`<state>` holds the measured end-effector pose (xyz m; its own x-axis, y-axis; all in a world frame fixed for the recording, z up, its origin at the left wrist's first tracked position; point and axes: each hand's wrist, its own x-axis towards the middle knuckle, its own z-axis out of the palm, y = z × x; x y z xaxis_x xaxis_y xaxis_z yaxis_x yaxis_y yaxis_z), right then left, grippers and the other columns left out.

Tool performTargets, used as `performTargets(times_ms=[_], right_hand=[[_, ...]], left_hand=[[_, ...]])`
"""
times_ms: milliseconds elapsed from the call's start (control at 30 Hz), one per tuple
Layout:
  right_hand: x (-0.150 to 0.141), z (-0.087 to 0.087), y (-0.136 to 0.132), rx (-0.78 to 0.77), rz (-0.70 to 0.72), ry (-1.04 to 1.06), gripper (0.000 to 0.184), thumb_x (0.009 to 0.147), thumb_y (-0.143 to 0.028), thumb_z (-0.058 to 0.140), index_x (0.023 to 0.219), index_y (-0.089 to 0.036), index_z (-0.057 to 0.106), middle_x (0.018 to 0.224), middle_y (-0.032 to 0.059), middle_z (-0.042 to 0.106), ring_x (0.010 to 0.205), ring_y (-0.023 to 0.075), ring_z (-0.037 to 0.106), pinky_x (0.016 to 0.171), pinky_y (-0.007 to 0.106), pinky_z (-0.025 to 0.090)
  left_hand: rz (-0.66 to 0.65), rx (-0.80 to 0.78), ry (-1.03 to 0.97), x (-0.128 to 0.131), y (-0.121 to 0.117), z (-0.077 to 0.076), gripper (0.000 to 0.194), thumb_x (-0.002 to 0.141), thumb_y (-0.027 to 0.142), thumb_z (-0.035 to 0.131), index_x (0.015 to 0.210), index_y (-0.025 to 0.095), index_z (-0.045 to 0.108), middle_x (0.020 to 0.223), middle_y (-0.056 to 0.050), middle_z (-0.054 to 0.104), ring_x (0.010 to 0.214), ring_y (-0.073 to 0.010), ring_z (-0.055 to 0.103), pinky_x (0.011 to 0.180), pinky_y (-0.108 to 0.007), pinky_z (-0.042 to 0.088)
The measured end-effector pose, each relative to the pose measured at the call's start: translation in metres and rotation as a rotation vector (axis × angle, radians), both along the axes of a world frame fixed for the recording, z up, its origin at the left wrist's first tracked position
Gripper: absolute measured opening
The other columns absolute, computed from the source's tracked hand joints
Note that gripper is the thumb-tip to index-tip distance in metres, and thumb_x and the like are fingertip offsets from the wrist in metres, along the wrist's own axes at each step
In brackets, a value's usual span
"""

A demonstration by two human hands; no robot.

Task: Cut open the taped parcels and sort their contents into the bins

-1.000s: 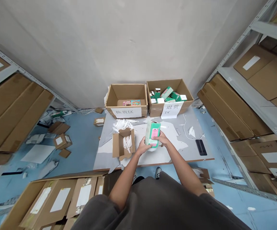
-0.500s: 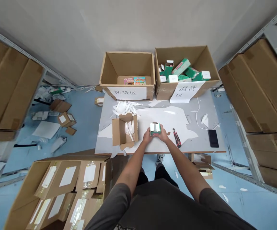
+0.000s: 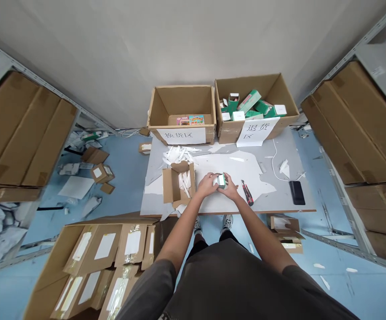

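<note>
A small green and white carton is held between my two hands over the table, its white end flap facing up. My left hand grips its left side, and my right hand wraps round its right side. Left of my hands an opened brown cardboard box stands with white crumpled paper inside. A red and black box cutter lies on the table to the right of my right hand.
Two labelled cardboard boxes stand at the back: the left one holds small colourful boxes, the right one green cartons. A black phone lies at right. A large carton of parcels is at lower left. Shelves flank both sides.
The green carton has been turned from its printed front to its end. Both hands stay on it and shift round it. The box cutter, hidden earlier, now shows as the view has shifted.
</note>
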<state>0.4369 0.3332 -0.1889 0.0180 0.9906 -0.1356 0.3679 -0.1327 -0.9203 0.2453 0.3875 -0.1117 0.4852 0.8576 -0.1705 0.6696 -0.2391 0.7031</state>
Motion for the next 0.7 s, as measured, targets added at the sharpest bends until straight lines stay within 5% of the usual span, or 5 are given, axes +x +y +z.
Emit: performTargets(times_ms=[167,367,467,700], right_hand=[[-0.006,0.029,0.007,-0.033,0.008,-0.064,0.088,0.071,-0.03,0.087,0.152,-0.029,0.053,0.152,0.0134,0.061,0.128,0.0341,0.066,0.108,0.052,0.055],[-0.005,0.039,0.012,-0.082,0.04,-0.007,0.085,0.068,-0.029,0.088,0.145,-0.03,0.054,0.147,0.0106,0.063,0.128,0.0319,0.067,0.102,0.047,0.058],[-0.003,0.04,0.012,-0.102,0.065,0.017,0.082,0.067,-0.033,0.089,0.141,-0.03,0.054,0.139,0.0087,0.066,0.124,0.0294,0.068,0.102,0.045,0.058],[0.001,0.043,0.012,-0.117,0.04,0.036,0.072,0.066,-0.035,0.089,0.13,-0.029,0.056,0.132,0.0083,0.068,0.117,0.0277,0.071,0.096,0.044,0.06]], left_hand=[[-0.104,-0.017,0.207,0.002,0.023,0.024,0.036,0.085,0.027,0.069,0.12,0.02,0.073,0.118,-0.011,0.067,0.1,-0.0272,0.071,0.095,-0.038,0.057],[-0.207,0.037,0.23,0.001,0.022,0.027,0.053,0.088,0.028,0.067,0.14,0.023,0.064,0.124,-0.011,0.069,0.106,-0.0279,0.071,0.096,-0.037,0.054],[-0.227,0.051,0.293,0.007,0.022,0.029,0.044,0.087,0.031,0.069,0.129,0.02,0.068,0.12,-0.013,0.07,0.103,-0.0299,0.072,0.092,-0.037,0.054],[-0.009,-0.098,0.01,-0.016,0.024,0.01,0.027,0.086,0.02,0.062,0.112,0.021,0.069,0.086,-0.001,0.072,0.081,-0.02,0.068,0.079,-0.03,0.053]])
